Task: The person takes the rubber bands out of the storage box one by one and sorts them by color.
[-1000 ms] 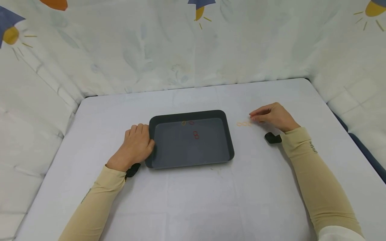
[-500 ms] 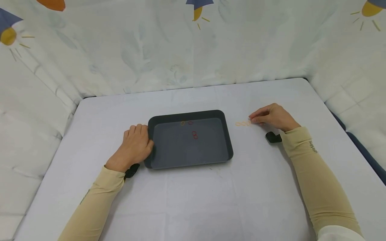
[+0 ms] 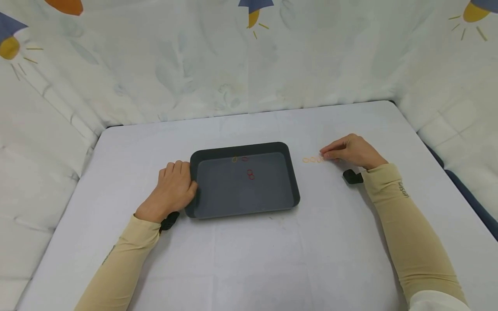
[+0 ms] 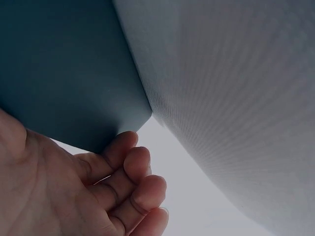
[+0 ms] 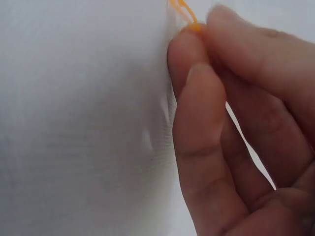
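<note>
My left hand (image 3: 173,190) grips the left rim of a dark grey rectangular tray (image 3: 245,211), with its fingers curled beside the tray wall (image 4: 64,64) in the left wrist view. Several small loops lie in the tray: a yellow rubber band (image 3: 234,157), a red rubber band (image 3: 244,157) and a pair of red loops (image 3: 250,172) touching each other. Right of the tray, orange rubber bands (image 3: 305,160) lie in a row on the cloth. At the row's right end my right hand (image 3: 350,151) pinches an orange rubber band (image 5: 182,10), its end between thumb and fingertips.
A white cloth (image 3: 256,268) covers the table, with faint creases and small marks (image 3: 277,218) in front of the tray. Behind stands a pale patterned curtain (image 3: 210,73). Black wrist devices (image 3: 352,176) sit under both wrists. A reddish spot shows under the right hand.
The right fingertips have shifted slightly toward the row and now meet its right end. The left hand still holds the tray. The whole view has drifted slightly left.
</note>
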{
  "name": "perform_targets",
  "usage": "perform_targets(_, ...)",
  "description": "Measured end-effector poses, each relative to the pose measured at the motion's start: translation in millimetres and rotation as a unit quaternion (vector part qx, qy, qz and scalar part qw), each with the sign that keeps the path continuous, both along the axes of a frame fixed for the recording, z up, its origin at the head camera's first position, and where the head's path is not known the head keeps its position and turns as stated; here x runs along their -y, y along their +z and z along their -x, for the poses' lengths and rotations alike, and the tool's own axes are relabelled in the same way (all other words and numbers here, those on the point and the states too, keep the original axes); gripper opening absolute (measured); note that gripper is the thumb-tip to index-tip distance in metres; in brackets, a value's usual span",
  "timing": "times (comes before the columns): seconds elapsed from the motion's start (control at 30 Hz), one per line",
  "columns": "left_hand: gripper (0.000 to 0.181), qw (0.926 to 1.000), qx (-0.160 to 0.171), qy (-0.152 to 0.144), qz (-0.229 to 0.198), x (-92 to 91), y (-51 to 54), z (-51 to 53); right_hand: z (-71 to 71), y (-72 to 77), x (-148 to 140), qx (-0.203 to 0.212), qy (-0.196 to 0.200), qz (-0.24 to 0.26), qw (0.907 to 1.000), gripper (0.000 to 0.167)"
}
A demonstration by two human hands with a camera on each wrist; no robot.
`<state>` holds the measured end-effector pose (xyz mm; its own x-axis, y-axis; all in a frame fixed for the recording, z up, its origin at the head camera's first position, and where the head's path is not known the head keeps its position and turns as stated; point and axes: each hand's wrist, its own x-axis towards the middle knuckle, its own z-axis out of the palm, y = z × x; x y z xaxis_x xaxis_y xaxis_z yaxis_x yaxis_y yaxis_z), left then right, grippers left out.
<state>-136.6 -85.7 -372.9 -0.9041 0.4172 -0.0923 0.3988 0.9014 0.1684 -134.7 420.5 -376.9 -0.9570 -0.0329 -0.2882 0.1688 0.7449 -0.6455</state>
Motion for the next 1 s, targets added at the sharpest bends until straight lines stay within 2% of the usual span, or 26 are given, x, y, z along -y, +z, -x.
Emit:
perform_targets(0.27, 0.03, 1.0, 0.001, 0.001, 0.007, -5.6, 1.7, 2.8, 4.2, 4.6, -4, -0.027, -0.003, -0.022, 0.9994, 0.03)
perform_targets(0.43, 0.029, 1.0, 0.006, -0.004, 0.004, -16.1, -0.2, 7.2, 1.9, 14.4, -1, -0.081, -0.002, -0.038, 0.996, 0.032)
perform_targets(0.57, 0.03, 1.0, 0.004, -0.005, 0.002, -23.3, -2.3, 8.9, 3.6, 25.1, 12, -0.133, 0.023, -0.037, 0.9902, 0.031)
perform_targets(0.77, 0.032, 1.0, -0.001, 0.0, -0.007, -28.7, -3.8, 9.2, 15.0, 41.6, 40, -0.21, 0.067, -0.031, 0.975, 0.017)
perform_targets(1.0, 0.032, 1.0, 0.005, -0.001, -0.003, -29.6, -2.7, 9.1, 25.8, 58.3, 75, -0.295, 0.129, -0.015, 0.9467, 0.011)
